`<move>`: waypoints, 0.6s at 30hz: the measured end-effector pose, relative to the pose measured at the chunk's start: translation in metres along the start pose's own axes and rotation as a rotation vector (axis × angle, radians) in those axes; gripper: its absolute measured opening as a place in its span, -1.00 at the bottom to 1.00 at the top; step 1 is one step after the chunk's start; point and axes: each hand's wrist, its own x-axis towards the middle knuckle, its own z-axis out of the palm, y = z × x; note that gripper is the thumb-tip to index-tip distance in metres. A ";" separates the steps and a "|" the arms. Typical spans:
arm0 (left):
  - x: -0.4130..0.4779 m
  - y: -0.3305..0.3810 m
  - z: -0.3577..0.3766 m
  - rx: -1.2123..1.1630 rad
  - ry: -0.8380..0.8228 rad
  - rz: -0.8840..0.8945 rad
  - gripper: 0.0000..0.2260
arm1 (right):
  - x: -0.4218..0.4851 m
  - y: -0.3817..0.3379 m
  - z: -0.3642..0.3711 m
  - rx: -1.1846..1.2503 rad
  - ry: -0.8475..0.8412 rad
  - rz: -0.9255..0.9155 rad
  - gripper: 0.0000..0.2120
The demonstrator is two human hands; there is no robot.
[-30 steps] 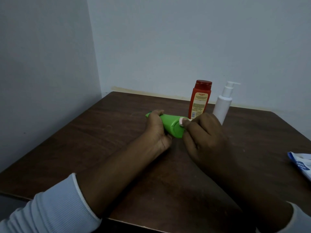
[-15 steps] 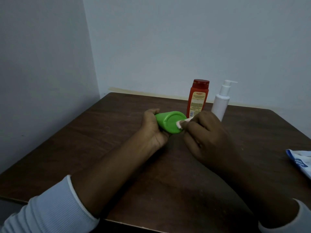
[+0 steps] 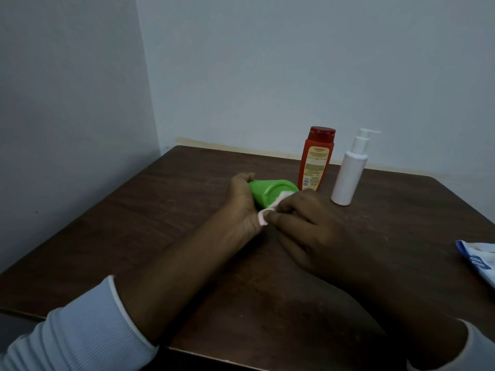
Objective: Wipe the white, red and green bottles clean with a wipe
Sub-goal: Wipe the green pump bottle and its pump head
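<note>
My left hand (image 3: 241,202) grips the green bottle (image 3: 270,192), tipped on its side with its flat base turned toward me. My right hand (image 3: 302,223) pinches a small white wipe (image 3: 270,207) and presses it against that base. Most of the green bottle's body is hidden behind my left hand. The red bottle (image 3: 316,159) stands upright just behind the green one. To its right stands the white pump bottle (image 3: 348,175), also upright.
A blue and white wipes pack (image 3: 479,259) lies at the table's right edge. The dark wooden table (image 3: 160,210) sits in a corner, with walls close behind and to the left.
The green bottle's base has tilted up to face me. The wipe has slid from the rim across the base toward my left palm.
</note>
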 end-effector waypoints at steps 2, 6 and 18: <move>0.000 0.001 0.000 -0.018 -0.007 0.010 -0.62 | -0.001 0.005 -0.002 -0.012 -0.020 0.024 -0.80; 0.002 0.005 0.001 -0.007 0.006 0.058 -0.67 | 0.001 0.013 -0.011 -0.070 0.077 0.140 -0.85; -0.003 -0.007 0.004 0.043 -0.071 0.027 -0.68 | 0.000 0.008 -0.014 -0.046 0.129 -0.009 -0.79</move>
